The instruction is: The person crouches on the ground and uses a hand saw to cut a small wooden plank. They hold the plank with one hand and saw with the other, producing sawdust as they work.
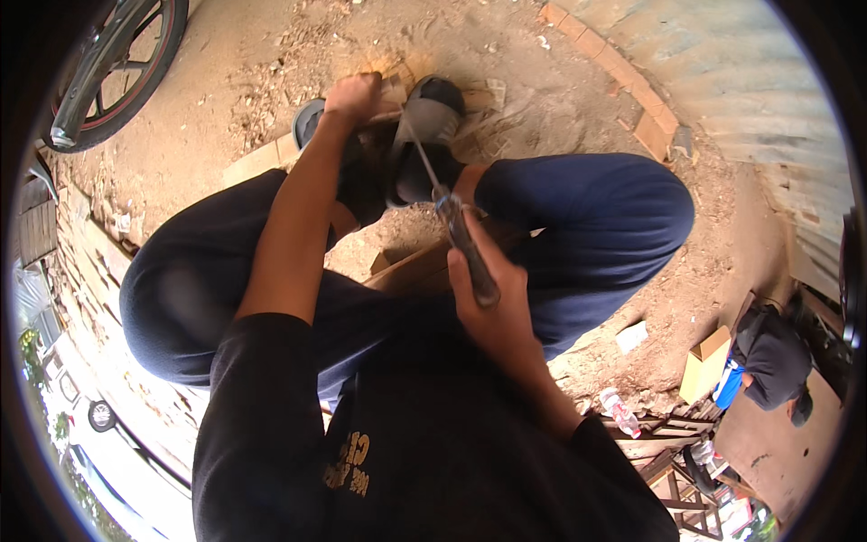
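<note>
My right hand point(492, 298) is closed round the dark handle of a hand tool point(462, 237) with a long, thin metal shaft. The shaft points away from me, and its tip reaches a pale wooden piece point(392, 94) between my shoes; the exact kind of tool is unclear. Beside that wood, my left hand point(354, 98) is closed in a fist, its fingers turned away so that what they grip is hidden. A dark grey shoe point(432, 113) on my right foot presses near the wood. A wooden strip point(253, 164) runs out at the left of my feet.
Bare dirt with wood scraps surrounds me. A motorbike wheel point(135, 81) stands at far left. A row of bricks point(601, 50) edges a corrugated metal sheet point(722, 72). At right are a carton point(705, 363), a plastic bottle point(619, 413) and another person point(772, 352).
</note>
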`<state>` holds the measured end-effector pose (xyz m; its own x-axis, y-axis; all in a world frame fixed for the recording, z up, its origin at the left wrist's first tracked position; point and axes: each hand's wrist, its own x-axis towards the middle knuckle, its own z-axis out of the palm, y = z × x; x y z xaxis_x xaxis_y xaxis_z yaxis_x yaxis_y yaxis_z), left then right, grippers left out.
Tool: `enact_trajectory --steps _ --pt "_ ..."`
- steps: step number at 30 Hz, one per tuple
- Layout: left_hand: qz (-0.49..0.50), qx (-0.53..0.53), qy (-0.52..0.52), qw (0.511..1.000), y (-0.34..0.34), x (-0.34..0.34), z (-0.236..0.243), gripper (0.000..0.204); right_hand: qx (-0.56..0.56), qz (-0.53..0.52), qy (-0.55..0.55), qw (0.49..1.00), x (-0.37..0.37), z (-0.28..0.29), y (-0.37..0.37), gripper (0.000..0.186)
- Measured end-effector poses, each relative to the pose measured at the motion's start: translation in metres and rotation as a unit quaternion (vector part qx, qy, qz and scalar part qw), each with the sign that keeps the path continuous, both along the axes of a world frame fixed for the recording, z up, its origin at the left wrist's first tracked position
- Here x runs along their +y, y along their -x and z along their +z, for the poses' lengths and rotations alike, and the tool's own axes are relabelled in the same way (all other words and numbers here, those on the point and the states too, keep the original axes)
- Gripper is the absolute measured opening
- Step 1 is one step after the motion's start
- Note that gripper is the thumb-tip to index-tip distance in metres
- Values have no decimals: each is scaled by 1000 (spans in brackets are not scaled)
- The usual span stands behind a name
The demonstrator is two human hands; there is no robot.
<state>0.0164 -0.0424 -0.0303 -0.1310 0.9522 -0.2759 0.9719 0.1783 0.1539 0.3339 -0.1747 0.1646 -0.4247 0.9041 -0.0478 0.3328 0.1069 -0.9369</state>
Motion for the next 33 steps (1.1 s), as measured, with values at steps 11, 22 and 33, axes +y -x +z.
enact_trajectory --steps 11,22,33 --pt "17 -32 85 996 7 17 7 96 13 -12 102 995 21 -19 11 41" --pt "40 -42 64 996 -2 -13 2 96 -2 2 61 998 35 -56 17 40" --pt "33 -53 126 990 -2 -3 9 99 -8 -1 95 995 35 -47 17 40"
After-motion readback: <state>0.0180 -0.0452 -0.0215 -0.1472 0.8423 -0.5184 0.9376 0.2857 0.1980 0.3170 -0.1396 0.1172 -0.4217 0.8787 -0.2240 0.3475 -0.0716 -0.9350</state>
